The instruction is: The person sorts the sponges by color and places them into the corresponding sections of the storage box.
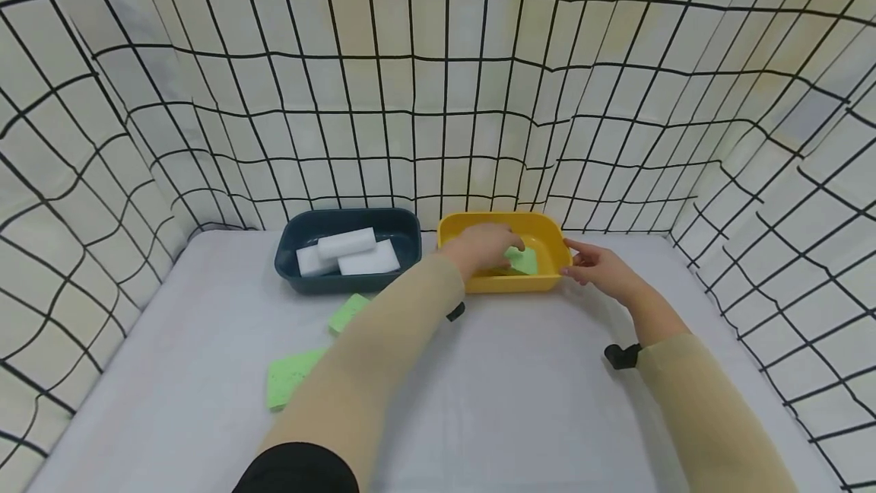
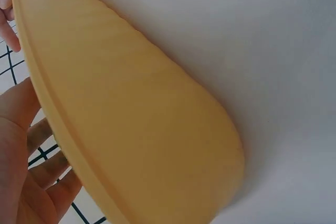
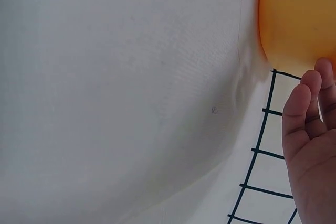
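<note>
A yellow tray (image 1: 493, 284) stands at the back of the table, a light green sponge (image 1: 525, 262) inside it. My left hand (image 1: 481, 246) reaches over its front wall, thumb and fingers on the sponge; in the left wrist view the tray wall (image 2: 136, 103) hides most of that grip. At the tray's right end my right hand (image 1: 602, 271) touches the rim. Its fingers (image 3: 297, 103) are fairly straight against the end wall in the right wrist view. Two more green sponges, one smaller (image 1: 347, 313) and one larger (image 1: 290, 379), lie left of my left forearm.
Left of the yellow tray, a dark blue tray (image 1: 349, 284) holds several white sponge blocks (image 1: 369, 259). A black wire grid (image 1: 438, 112) closes off the back and both sides. White cloth covers the table (image 1: 534, 386).
</note>
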Motion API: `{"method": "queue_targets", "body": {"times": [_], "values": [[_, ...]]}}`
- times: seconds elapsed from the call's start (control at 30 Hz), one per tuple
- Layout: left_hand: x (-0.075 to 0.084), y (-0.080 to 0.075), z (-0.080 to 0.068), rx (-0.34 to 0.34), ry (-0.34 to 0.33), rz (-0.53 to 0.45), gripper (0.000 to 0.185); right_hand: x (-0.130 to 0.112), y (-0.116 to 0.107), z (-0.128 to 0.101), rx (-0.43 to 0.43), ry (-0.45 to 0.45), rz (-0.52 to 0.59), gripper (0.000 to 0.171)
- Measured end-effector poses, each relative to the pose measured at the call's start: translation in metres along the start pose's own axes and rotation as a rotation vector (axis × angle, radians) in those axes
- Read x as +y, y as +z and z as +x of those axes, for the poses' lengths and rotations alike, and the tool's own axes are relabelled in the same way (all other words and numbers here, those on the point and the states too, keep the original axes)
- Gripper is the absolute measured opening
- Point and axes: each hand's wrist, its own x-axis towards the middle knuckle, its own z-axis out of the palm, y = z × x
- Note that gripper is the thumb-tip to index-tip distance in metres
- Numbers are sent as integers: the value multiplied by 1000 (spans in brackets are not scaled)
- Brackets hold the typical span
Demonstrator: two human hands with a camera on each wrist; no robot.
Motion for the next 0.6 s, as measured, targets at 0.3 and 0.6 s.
{"method": "queue_targets", "body": {"times": [0.3,0.6], "values": [[-6,-2,-8,-17,14,-25,48,-1,1,-1,-3,-7,-26,75],[-6,-12,-22,-9,73,23,51,-1,0,1,-10,4,-9,76]]}}
